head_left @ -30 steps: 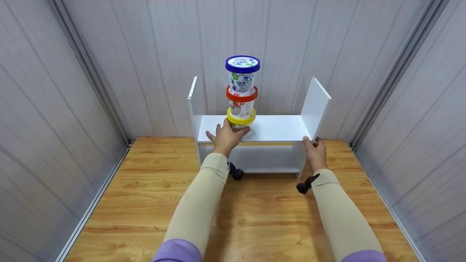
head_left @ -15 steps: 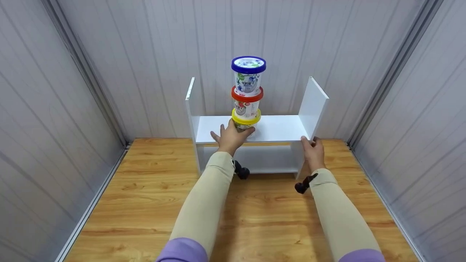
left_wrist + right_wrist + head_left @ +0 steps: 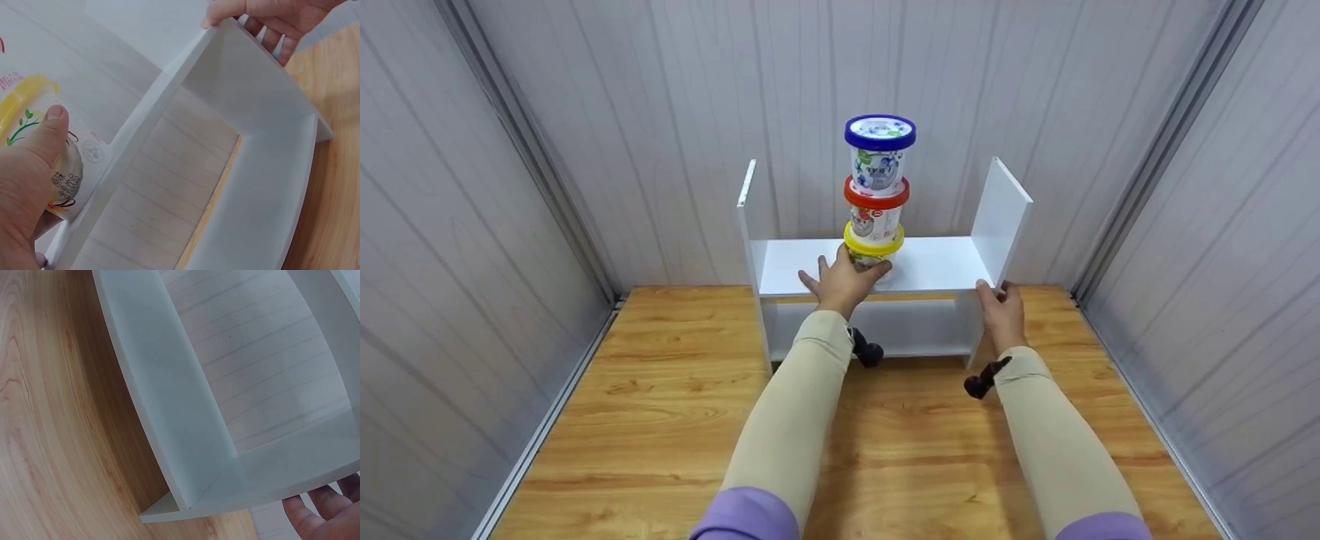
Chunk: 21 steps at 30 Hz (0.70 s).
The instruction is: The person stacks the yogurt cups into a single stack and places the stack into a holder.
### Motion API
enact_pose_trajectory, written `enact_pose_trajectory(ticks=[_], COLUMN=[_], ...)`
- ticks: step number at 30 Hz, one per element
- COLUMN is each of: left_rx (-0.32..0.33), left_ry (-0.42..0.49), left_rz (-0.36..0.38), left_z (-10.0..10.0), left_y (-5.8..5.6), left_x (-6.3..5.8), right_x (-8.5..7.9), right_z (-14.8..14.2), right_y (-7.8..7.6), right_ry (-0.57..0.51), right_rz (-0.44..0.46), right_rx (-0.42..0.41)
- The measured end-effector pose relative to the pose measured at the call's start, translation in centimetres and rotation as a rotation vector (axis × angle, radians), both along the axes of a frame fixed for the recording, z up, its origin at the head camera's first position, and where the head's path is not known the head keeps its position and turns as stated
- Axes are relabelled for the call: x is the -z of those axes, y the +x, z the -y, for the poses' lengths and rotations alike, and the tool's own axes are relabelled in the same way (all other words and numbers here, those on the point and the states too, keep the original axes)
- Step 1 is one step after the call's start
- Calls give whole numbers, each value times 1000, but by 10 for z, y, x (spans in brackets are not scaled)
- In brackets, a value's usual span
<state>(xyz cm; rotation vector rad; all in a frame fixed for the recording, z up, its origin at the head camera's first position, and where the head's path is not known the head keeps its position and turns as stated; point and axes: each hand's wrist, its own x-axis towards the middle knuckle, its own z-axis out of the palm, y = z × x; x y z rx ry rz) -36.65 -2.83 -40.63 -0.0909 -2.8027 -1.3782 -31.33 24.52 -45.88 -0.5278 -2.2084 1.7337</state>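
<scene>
Three lidded tubs stand stacked on the upper board of a white shelf (image 3: 937, 264). On top is the blue-lidded tub (image 3: 877, 166), then the red-lidded tub (image 3: 874, 223), with the yellow-lidded tub (image 3: 870, 261) at the bottom. My left hand (image 3: 840, 283) grips the yellow-lidded tub from the front, thumb on its right side; the left wrist view shows that thumb (image 3: 48, 135) across its printed wall. At the shelf's right side panel, my right hand (image 3: 1003, 315) holds the front edge, thumb inside and fingers outside. Its fingers (image 3: 315, 512) show against the panel in the right wrist view.
The shelf's lower board (image 3: 915, 351) sits just above the wooden table (image 3: 675, 420). Upright side panels, such as the left one (image 3: 748, 225), flank the stack. Pale panelled walls (image 3: 660, 112) close in the back and both sides.
The left hand and the tub stack have shifted right along the upper board, nearer its middle. The right hand keeps its hold on the side panel. The whole view has drifted slightly.
</scene>
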Motion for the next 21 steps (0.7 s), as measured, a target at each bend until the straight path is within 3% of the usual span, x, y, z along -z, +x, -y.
enact_pose_trajectory(ticks=[5,12,21], left_rx=[-27,-11,-14], left_ry=[-12,-43,-92], left_rz=[-28,-40,-87], left_z=[1,9,24], left_y=[1,6,14], left_x=[2,0,-3], right_x=[0,-3,-11], right_z=[1,-2,-9], right_y=[-2,-2,21], right_ry=[3,58,122], right_rz=[-1,2,8], right_rx=[-11,-49,-24])
